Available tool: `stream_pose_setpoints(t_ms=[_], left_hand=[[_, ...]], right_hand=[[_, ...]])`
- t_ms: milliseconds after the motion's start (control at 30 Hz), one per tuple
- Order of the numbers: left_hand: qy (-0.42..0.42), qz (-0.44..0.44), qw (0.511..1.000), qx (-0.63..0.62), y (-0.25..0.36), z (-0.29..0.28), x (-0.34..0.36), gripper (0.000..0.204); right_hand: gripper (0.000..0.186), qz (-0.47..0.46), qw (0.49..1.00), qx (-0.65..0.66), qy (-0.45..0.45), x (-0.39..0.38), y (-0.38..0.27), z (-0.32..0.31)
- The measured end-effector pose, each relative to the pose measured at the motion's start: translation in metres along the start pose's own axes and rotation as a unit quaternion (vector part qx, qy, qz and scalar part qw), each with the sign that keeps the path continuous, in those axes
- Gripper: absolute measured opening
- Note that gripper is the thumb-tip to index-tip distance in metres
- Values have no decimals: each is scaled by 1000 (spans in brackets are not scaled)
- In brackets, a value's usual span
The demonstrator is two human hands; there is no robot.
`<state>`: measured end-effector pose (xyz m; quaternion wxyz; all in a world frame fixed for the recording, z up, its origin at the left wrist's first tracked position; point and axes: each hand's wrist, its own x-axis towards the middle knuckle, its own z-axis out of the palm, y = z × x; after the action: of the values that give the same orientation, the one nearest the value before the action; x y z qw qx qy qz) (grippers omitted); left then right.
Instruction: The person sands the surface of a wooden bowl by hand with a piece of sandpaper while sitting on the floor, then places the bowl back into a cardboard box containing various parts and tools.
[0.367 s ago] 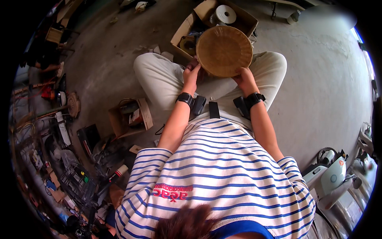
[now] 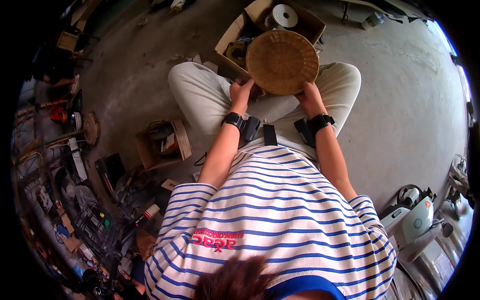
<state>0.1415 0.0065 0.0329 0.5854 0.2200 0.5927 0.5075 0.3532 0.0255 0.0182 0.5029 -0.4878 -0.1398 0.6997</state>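
A round, shallow brown woven basket (image 2: 282,62) is held up in front of me, its broad face turned toward the camera. At its lower left rim my left hand (image 2: 242,92) grips the edge, the thumb on the near side. My right hand (image 2: 311,96) holds the lower right rim, most of its fingers hidden behind the basket. Just beyond the basket stands an open cardboard box (image 2: 231,37), partly covered by it. Inside the box are a white spool (image 2: 284,16) and a yellowish-brown roll (image 2: 236,52).
A smaller open cardboard box (image 2: 184,142) with assorted items sits on the concrete floor to the left. Tools and clutter (image 2: 95,205) pile up along the left side. A pale scooter (image 2: 419,220) stands at the lower right. A clear container (image 2: 372,21) is at the far right.
The basket has shifted very slightly away from me, tilting a little. Both hands keep their hold on its rim.
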Motion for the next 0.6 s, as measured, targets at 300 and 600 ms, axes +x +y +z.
stream_pose_setpoints(t_ms=[300, 600], left_hand=[[2, 53, 999, -7, -4, 0, 4, 22], [42, 13, 997, 65, -38, -14, 33, 24]], right_hand=[[59, -2, 999, -43, -6, 4, 1, -2], [53, 13, 999, -42, -3, -1, -2, 2]])
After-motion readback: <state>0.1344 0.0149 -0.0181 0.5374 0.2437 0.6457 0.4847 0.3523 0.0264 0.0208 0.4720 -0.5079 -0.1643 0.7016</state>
